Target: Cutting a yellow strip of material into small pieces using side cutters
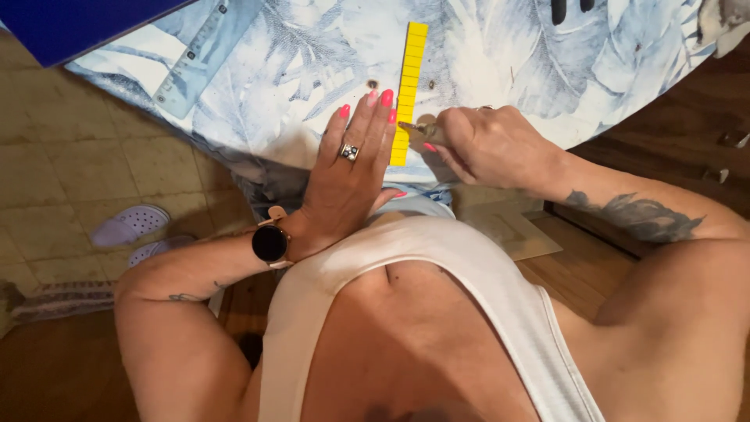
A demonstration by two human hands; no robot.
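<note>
The left hand [348, 176] lies flat on the table, fingers straight and held together, pressed palm-down beside a yellow strip [406, 94] marked off in small squares; its fingertips touch the strip's left edge near the lower half. It grips nothing. A ring sits on one finger and a round black smartwatch [270, 243] on the wrist.

The right hand [488, 144] is curled shut around a slim pen-like tool [414, 129] (a craft knife or a pen, the view does not settle which), whose tip meets the right edge of the yellow strip near its lower end.

The strip lies lengthwise, running away from the person, on a tablecloth [547, 70] printed with pale blue leaves. Further left on the same cloth rests a clear plastic ruler [187, 59], tilted, well apart from both hands, and a dark blue sheet [78, 23] overlaps the table's far left corner.

Below the table edge, on the tiled floor at left, stand two lilac clogs [129, 227]
</note>
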